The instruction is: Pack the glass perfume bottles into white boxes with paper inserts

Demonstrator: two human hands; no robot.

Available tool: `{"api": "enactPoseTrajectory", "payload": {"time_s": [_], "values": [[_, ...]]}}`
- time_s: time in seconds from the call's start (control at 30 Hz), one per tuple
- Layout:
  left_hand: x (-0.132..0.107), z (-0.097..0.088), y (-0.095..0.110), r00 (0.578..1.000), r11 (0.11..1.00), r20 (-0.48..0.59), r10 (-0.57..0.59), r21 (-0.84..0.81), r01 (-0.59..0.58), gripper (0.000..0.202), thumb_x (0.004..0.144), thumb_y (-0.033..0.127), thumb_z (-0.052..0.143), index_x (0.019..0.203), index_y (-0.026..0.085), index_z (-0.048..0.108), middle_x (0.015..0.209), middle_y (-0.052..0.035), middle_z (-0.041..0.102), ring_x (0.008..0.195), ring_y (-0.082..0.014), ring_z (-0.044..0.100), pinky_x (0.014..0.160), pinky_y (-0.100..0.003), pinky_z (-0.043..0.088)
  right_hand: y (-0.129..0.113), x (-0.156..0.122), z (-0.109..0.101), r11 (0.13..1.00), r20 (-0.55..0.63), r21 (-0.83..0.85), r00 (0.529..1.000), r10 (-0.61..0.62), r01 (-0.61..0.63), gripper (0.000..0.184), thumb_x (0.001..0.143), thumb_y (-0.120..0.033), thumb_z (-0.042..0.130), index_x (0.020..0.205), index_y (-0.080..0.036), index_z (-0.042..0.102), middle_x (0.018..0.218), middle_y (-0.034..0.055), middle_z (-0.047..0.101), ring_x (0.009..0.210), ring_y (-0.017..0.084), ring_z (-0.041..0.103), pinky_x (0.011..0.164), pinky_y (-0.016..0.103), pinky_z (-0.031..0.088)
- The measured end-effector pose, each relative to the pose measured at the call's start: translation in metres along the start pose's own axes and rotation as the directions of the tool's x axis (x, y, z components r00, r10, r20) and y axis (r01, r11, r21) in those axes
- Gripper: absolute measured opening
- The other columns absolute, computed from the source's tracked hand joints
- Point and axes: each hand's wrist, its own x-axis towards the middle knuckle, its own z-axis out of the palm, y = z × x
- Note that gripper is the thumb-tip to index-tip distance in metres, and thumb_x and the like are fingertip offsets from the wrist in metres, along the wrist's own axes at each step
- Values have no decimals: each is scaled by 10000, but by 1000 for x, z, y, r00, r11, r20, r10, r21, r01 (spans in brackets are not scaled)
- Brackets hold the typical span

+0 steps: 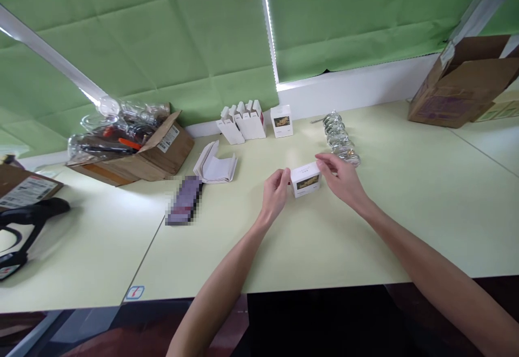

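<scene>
Between my two hands is a small white carton (307,183) with a dark picture on its front; its top looks closed. My left hand (275,194) grips its left edge with thumb and fingers. From the other side, my right hand (339,177) holds the upper right corner. Just beyond the right hand lies a row of shiny, clear-wrapped items (338,136), whose kind I cannot make out. A similar white carton (281,121) stands upright farther back, beside several white cartons with raised flaps (245,123).
Folded white papers (217,169) and a blurred phone-like object (185,200) lie to the left. Behind them sits a cardboard box (162,154) full of plastic-wrapped things. A black handheld device (30,227) is at far left, an open cardboard box (458,86) at back right.
</scene>
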Motion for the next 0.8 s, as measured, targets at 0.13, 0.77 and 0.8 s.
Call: {"api": "enactPoseTrajectory", "payload": {"time_s": [0.13,0.77,0.8], "values": [[-3,-11,-9,974,994,222,43,91,-65,360,886,503,635,1055,187,661,1059,-65,734,924,-191,675,834,-308,532,0,-8,-13,971,57,-240,998,14,0,384,967,-493,467,1027,-188,693,818,61,736,634,185,614,633,329,466],[39,-25,-32,993,911,118,-1,409,-48,335,846,391,698,1128,217,650,1096,-81,748,910,-231,708,821,-358,548,14,-25,8,920,343,-391,933,113,33,380,962,-284,516,1303,-148,612,1164,124,718,905,225,688,807,338,501],[48,-26,-34,993,902,117,-1,430,-50,332,847,386,696,1125,211,652,1088,-84,748,898,-230,708,813,-355,549,13,-27,10,906,349,-419,931,106,54,357,970,-279,504,1277,-144,627,1158,124,716,930,229,685,821,337,492]]}}
